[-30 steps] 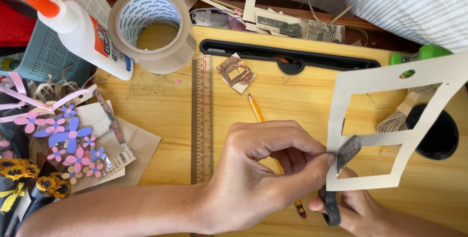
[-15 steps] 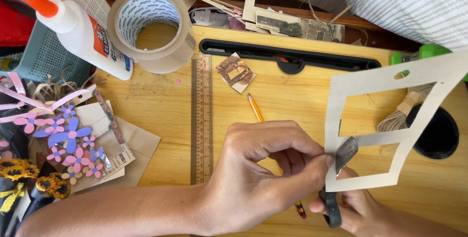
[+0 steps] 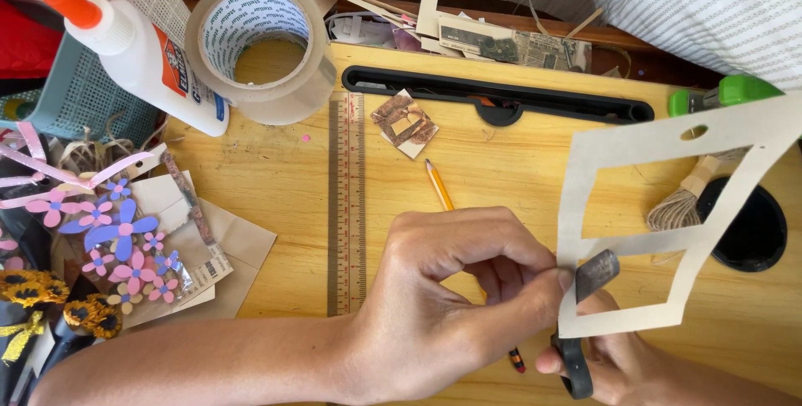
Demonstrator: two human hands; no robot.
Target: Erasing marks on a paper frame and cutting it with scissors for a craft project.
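Observation:
My left hand (image 3: 451,306) reaches in from the lower left and pinches the left edge of a beige card cut-out (image 3: 643,143) that has two window-shaped openings and a small hole near its top. The card is held up, tilted, above the wooden table (image 3: 276,180). My right hand (image 3: 618,368) is low at the bottom edge, mostly hidden, and grips the black handles of scissors (image 3: 589,281). The grey blade tip shows in the card's lower opening, close to my left thumb. A yellow pencil (image 3: 440,186) lies on the table, partly under my left hand.
A clear ruler (image 3: 347,197) lies upright left of my hand. A glue bottle (image 3: 146,59), a tape roll (image 3: 259,34), a small brown paper scrap (image 3: 405,122) and a black tray (image 3: 501,93) lie further back. Paper flowers (image 3: 117,239) crowd the left; a twine brush (image 3: 681,201) and black lid (image 3: 748,226) sit right.
The card has shifted slightly left and tilted a little in my left hand. Both hands and the scissors stay almost where they were.

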